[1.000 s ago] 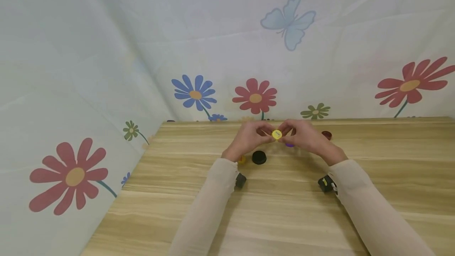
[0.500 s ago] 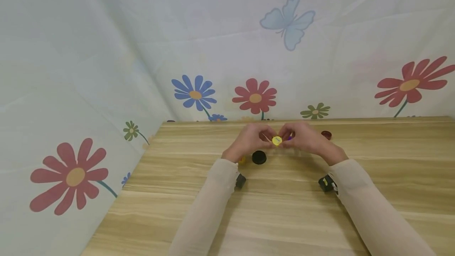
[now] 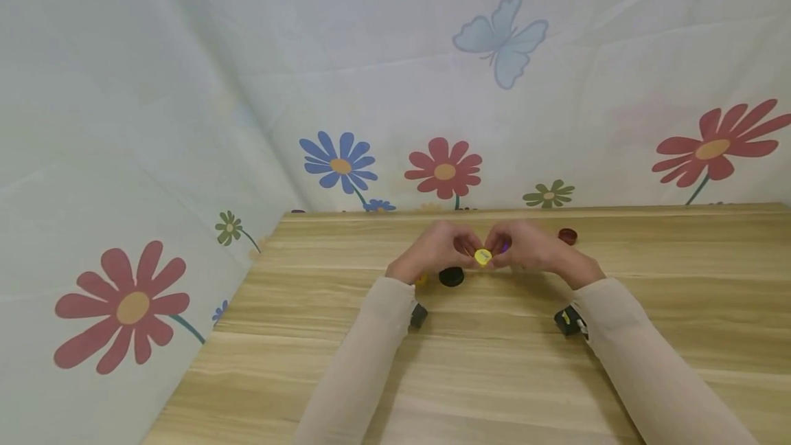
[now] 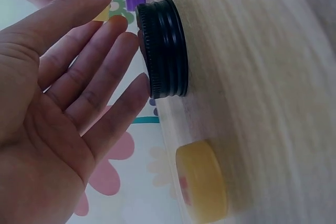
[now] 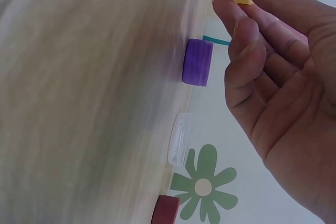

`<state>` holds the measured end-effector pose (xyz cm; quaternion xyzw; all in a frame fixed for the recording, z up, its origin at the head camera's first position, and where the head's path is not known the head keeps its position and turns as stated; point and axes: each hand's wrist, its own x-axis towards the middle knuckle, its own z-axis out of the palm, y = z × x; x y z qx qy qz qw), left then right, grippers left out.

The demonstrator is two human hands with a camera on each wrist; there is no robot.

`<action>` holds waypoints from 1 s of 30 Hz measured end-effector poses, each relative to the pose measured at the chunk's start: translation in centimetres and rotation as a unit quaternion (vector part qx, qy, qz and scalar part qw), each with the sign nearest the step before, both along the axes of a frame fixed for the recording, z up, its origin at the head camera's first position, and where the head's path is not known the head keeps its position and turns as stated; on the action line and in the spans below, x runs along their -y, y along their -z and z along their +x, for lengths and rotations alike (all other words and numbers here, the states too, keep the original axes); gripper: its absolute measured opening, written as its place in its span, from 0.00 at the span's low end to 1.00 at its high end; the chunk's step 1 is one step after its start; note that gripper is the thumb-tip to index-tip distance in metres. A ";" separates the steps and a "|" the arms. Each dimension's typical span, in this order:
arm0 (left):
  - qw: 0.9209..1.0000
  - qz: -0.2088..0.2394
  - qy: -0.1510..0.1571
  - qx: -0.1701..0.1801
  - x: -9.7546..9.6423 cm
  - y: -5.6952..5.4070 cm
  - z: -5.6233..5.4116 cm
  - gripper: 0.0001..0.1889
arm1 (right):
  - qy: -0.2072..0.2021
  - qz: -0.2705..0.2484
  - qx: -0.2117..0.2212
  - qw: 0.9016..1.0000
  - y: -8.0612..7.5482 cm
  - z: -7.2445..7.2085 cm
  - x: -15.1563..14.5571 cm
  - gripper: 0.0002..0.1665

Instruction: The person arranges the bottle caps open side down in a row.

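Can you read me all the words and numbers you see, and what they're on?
I can't read any.
Small yellow cap, pinched: dark print on top, too small to read.
Orange-yellow cap: a red mark, too blurred to read.
Black box at the right wrist: a yellowish mark, too small to read.

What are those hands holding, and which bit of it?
A round yellow plastic cap: the left hand pinches one edge, the right hand pinches the opposite edge.

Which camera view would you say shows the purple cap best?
The right wrist view: the purple cap appears whole and unobstructed. The head view shows only a sliver, mostly hidden by the right hand. The left wrist view shows it smaller, near the top edge.
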<state>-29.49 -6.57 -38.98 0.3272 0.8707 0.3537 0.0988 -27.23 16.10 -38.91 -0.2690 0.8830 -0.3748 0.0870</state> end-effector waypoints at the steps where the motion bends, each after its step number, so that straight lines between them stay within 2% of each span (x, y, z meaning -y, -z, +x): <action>1: 1.000 -0.001 0.003 0.002 0.0 0.0 0.0 0.10 | -0.002 0.001 0.000 1.000 0.0 0.0 0.0 0.10; 6: 1.000 -0.006 0.004 0.011 0.0 0.1 0.1 0.10 | -0.009 0.006 -0.002 1.000 0.2 0.1 0.1 0.09; 15: 0.999 -0.041 0.003 0.003 -0.2 0.3 0.3 0.09 | 0.009 0.044 0.005 0.999 0.3 0.4 0.2 0.10; 24: 0.997 -0.081 -0.004 -0.010 -0.3 0.1 0.5 0.09 | -0.008 0.020 0.018 1.000 0.6 0.4 0.3 0.09; 30: 0.995 -0.099 -0.001 -0.020 -0.3 -0.1 0.7 0.10 | -0.019 0.028 0.009 0.999 0.3 0.5 0.5 0.10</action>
